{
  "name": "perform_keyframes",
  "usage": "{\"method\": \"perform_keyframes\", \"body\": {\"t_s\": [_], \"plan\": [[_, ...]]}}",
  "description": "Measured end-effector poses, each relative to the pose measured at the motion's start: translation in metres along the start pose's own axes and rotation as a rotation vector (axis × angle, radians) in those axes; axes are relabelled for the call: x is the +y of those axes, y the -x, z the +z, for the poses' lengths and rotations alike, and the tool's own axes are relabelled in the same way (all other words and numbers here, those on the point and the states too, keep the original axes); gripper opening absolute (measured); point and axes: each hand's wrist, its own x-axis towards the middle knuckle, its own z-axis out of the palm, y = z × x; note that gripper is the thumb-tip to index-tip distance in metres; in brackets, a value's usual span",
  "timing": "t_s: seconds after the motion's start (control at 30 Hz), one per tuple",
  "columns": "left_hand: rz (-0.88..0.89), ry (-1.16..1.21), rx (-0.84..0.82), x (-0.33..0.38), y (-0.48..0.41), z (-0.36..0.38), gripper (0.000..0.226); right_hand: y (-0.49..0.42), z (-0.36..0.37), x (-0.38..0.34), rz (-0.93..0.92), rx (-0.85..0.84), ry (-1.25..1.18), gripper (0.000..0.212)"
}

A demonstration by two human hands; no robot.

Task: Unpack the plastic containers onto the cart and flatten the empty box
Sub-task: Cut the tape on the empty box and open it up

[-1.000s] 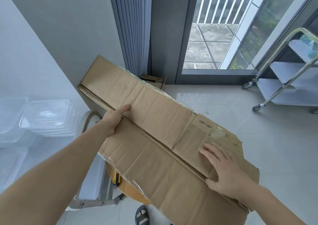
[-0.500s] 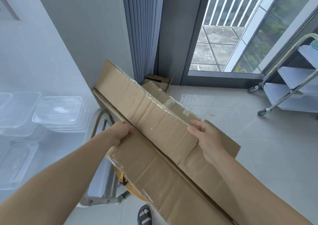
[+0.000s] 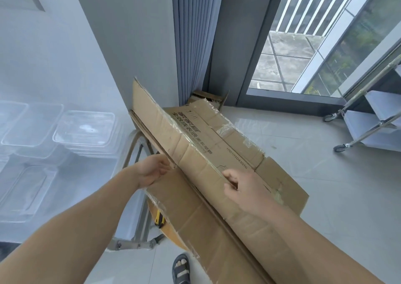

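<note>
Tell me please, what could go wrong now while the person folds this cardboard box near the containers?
The far end of the cardboard box swings close to the stacked plastic containers and might knock them. The right hand pinches a raw cardboard edge, which could cut or slip. A yellow utility knife lies half hidden below the box and could get pushed off.
</note>
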Motion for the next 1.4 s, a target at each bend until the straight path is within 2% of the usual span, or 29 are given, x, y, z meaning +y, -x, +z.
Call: {"method": "perform_keyframes", "body": {"t_s": [0.07, 0.13, 0.2, 0.43, 0.5, 0.6, 0.67, 0.7, 0.8, 0.93, 1.03, 1.1, 1.3, 1.4], "plan": [[-0.003, 0.179, -0.055, -0.006, 0.003, -0.008, 0.062, 0.002, 0.003, 0.006, 0.027, 0.029, -0.057, 0.020], [-0.014, 0.394, -0.130, -0.016, 0.000, -0.012, 0.071, 0.003, 0.009, 0.007, 0.058, -0.009, -0.059, 0.023], [0.004, 0.508, -0.181, -0.024, 0.000, -0.003, 0.082, 0.001, 0.018, 0.006, 0.041, -0.054, -0.027, 0.026], [0.123, 0.367, -0.206, -0.028, 0.005, 0.047, 0.103, -0.005, 0.041, -0.005, 0.008, -0.093, 0.085, 0.039], [0.149, 0.296, -0.103, -0.026, 0.007, 0.059, 0.094, -0.004, 0.044, -0.008, -0.008, -0.098, 0.127, 0.041], [0.168, 0.197, 0.117, -0.025, 0.006, 0.071, 0.046, -0.003, 0.049, -0.011, -0.041, -0.110, 0.183, 0.040], [0.178, 0.171, 0.193, -0.027, 0.003, 0.072, 0.011, 0.001, 0.048, -0.014, -0.011, -0.136, 0.128, 0.039], [0.181, 0.202, 0.219, -0.028, 0.002, 0.071, 0.007, 0.003, 0.048, -0.013, 0.014, -0.158, 0.074, 0.039], [0.186, 0.353, 0.238, -0.029, -0.004, 0.066, 0.021, 0.011, 0.049, -0.001, 0.096, -0.182, -0.060, 0.045], [0.183, 0.421, 0.194, -0.032, -0.018, 0.069, 0.030, 0.022, 0.046, 0.033, 0.259, -0.059, -0.078, 0.048], [0.130, 0.442, 0.187, -0.042, -0.030, 0.073, 0.014, 0.032, 0.050, 0.059, 0.355, -0.063, -0.060, 0.064], [0.082, 0.437, 0.206, -0.052, -0.039, 0.073, 0.013, 0.039, 0.060, 0.073, 0.394, -0.098, -0.040, 0.072], [0.013, 0.349, 0.251, -0.069, -0.066, 0.071, 0.016, 0.054, 0.087, 0.094, 0.501, -0.210, -0.113, 0.073], [-0.029, 0.320, 0.305, -0.076, -0.088, 0.067, 0.016, 0.053, 0.092, 0.104, 0.536, -0.212, -0.121, 0.072]]}}
